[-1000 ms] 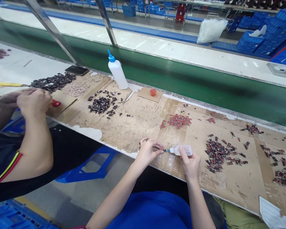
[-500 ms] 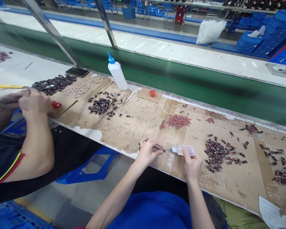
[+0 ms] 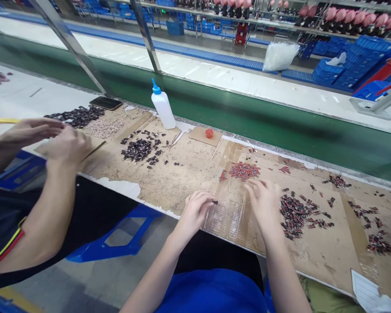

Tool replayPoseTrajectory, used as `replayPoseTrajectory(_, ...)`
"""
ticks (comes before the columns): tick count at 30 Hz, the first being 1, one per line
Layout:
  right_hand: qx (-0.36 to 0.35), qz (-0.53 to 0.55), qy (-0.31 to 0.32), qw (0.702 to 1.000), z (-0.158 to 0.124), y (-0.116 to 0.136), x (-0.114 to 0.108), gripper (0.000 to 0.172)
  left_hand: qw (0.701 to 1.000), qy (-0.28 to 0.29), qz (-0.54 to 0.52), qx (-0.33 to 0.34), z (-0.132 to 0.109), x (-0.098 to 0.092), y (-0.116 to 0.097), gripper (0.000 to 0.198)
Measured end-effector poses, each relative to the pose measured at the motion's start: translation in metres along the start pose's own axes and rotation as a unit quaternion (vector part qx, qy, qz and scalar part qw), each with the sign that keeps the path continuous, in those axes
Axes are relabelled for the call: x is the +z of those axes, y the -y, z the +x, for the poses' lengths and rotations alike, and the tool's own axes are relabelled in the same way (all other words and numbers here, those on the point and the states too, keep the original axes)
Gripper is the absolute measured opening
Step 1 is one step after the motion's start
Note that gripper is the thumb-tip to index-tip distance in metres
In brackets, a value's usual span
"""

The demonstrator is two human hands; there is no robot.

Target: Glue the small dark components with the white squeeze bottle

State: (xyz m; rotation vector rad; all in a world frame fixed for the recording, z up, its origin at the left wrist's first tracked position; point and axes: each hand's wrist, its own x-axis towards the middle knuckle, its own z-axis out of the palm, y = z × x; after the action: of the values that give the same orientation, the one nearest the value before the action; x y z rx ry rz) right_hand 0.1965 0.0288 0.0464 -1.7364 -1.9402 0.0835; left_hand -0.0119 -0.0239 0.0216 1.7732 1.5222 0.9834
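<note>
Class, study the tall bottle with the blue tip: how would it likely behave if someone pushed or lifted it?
The bottle would probably tip if pushed high up, since its body is tall and narrow. Its cloudy walls look like plastic, so they may give when squeezed. The surface looks smooth, so a loose grip might slip.

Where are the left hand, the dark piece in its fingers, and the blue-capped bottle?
Left hand (image 3: 194, 209): head view, back of hand.
Dark piece (image 3: 215, 202): head view, exposed end.
Blue-capped bottle (image 3: 163, 110): head view, white body.

Dark piece (image 3: 215, 202) in left hand (image 3: 195, 208) — too small to identify; yellow handle (image 3: 2, 120) — edge-cropped.
</note>
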Motion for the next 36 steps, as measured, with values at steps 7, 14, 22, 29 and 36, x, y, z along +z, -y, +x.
replayPoseTrajectory(7, -0.114, -0.022, 0.166, 0.979, 0.05, 0.03, 0.067, 0.009, 0.995, -0.094, -0.016, -0.024, -0.004, -0.012, -0.002, 0.015)
replayPoseTrajectory(14, -0.105, -0.047, 0.142, 0.983, 0.035, 0.022, 0.064, 0.013, 0.985, -0.167, -0.008, -0.027, -0.008, -0.02, -0.014, 0.009)
replayPoseTrajectory(22, -0.033, 0.251, 0.071, 0.965, 0.015, 0.017, 0.02, 0.023, 0.985, -0.168, 0.032, 0.028, -0.008, -0.015, -0.026, 0.013)
replayPoseTrajectory(29, 0.186, 0.51, 0.082, 0.836, -0.021, 0.046, -0.002, 0.025, 0.986, -0.154, 0.057, 0.042, -0.006, -0.008, -0.037, 0.016)
replayPoseTrajectory(36, 0.246, 0.589, 0.071, 0.767, -0.036, 0.062, -0.005, 0.024, 0.985, -0.148, 0.072, 0.054, -0.006, -0.004, -0.045, 0.016)
